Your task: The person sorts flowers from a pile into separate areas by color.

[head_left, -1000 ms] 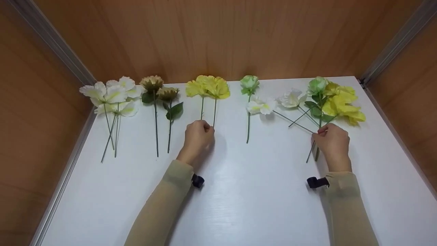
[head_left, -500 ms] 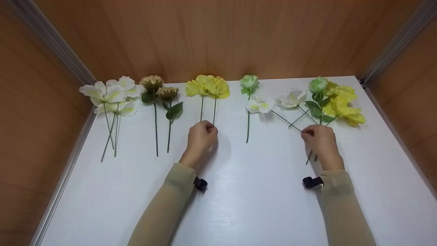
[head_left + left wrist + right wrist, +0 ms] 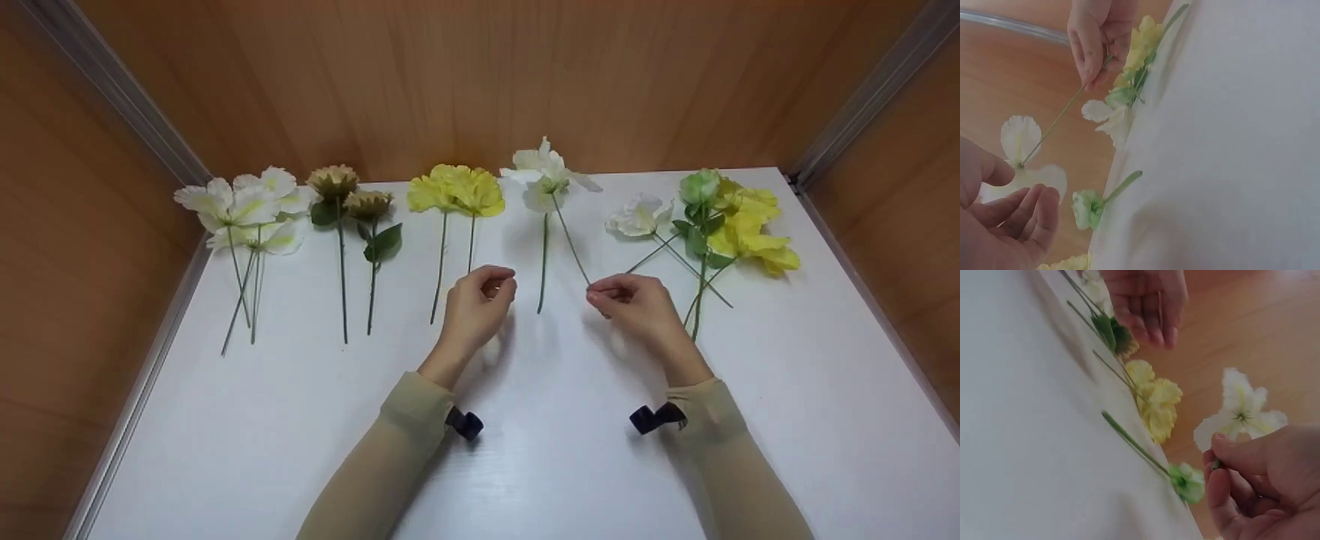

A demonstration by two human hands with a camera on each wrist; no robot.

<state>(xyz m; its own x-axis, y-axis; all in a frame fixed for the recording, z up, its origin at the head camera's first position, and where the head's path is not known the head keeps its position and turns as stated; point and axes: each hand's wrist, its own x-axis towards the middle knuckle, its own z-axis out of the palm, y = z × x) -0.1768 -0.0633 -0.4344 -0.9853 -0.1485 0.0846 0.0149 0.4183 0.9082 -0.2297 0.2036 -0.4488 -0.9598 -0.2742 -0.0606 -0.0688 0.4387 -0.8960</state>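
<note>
Between thumb and fingers, my right hand pinches the stem end of a white flower, raised off the table. Its bloom covers the head of a green flower whose stem lies on the table in the head view. My left hand is just left of that stem, thumb and fingers apart and loosely bent, holding nothing. In the left wrist view, the held bloom shows behind the left hand's fingers. Beyond the left hand lie two yellow flowers, side by side.
At far left lies a group of white flowers, beside two brown flowers. On the right, another white flower, a green flower and yellow flowers lie with crossed stems. A wooden wall stands behind the white table.
My right hand has drawn the white flower from the right-hand pile, leftward and up off the table. My left hand has left the yellow flowers' stems, moving right with its fingers parted.
</note>
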